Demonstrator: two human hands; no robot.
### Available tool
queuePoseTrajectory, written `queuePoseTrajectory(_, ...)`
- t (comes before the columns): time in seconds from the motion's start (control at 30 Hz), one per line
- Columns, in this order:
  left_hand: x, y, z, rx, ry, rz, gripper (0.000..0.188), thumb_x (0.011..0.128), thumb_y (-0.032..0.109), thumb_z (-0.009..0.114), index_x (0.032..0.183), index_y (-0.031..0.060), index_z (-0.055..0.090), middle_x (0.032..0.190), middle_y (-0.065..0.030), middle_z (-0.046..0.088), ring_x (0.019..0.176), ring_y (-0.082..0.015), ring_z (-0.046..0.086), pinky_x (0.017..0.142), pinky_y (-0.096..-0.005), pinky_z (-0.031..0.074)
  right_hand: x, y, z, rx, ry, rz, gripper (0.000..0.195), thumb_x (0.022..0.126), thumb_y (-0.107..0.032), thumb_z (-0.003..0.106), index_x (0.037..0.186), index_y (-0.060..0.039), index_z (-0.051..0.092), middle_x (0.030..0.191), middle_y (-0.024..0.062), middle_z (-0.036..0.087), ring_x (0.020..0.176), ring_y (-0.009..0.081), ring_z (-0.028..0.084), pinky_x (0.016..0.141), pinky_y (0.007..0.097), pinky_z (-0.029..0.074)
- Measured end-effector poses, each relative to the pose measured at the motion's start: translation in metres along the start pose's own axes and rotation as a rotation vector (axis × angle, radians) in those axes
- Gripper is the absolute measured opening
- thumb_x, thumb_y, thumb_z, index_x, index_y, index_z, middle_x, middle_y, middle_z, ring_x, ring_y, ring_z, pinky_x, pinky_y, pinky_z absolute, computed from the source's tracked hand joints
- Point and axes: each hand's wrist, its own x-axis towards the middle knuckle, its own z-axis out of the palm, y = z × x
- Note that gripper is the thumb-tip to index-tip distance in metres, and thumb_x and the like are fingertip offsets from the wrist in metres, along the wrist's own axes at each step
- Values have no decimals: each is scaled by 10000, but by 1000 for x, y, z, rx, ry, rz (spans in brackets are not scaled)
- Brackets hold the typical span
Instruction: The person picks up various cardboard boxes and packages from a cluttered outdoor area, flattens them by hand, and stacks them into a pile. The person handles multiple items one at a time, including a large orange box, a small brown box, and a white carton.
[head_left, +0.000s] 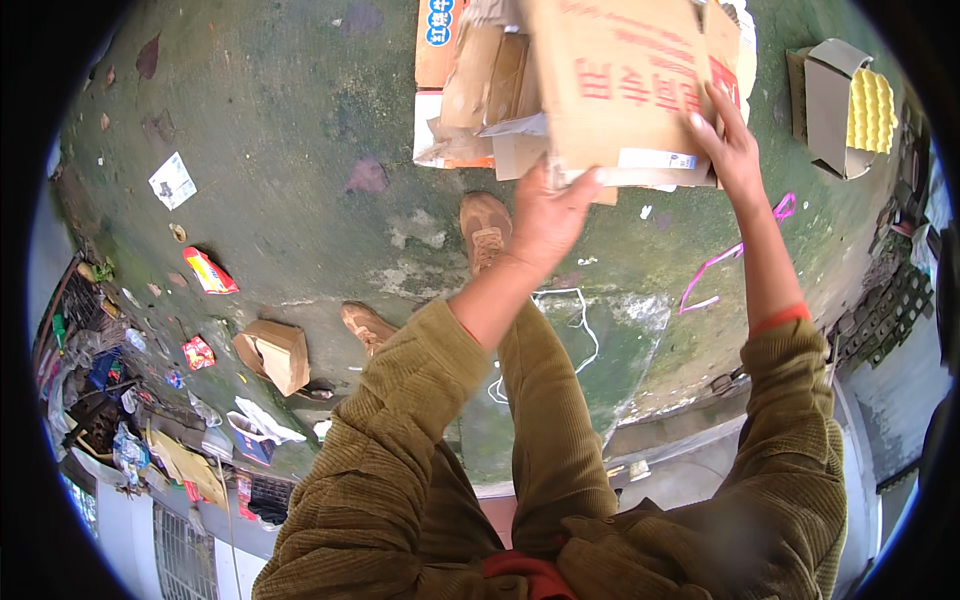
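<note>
A flattened brown cardboard box with red printing is tilted over a pile of cardboard in front of me, its left edge blurred. At its near left corner, my left hand grips the lower edge. My right hand holds the right edge, thumb on the printed face and some fingers hidden. Beneath lie folded cardboard pieces, including an orange and white carton. The top of the pile runs out of view.
An open carton with a yellow egg-crate-shaped insert stands at right. Pink strap and white cord lie on the concrete ground. At left are a small open box, a red-yellow wrapper and heaped litter.
</note>
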Motion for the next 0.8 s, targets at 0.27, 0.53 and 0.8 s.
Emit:
queuePoseTrajectory(0.27,17,-16,33,-50,-133,28,374,946,139,683,1278,1,582,1043,-60,709,935,-113,647,807,-284,536,-65,2,26,-484,-108,-155,1144,614,-95,898,1572,-114,272,1623,142,277,1469,368,310,1207,428,322)
queuePoseTrajectory(0.53,4,11,-5,1191,-2,393,562,816,59,636,1359,49,491,1333,-164,484,1246,-348,484,1083,-408,416,-73,23,41,-589,80,-353,734,776,-59,718,1457,-47,445,1512,214,432,1362,441,440,1125,473,404)
queuePoseTrajectory(0.8,95,0,-41,1341,62,159,393,885,453,681,1044,94,678,1005,-145,701,991,-329,665,852,-469,511,-60,-18,2,-579,136,-456,519,864,-8,625,1378,-31,556,1403,224,554,1299,400,539,1079,416,452)
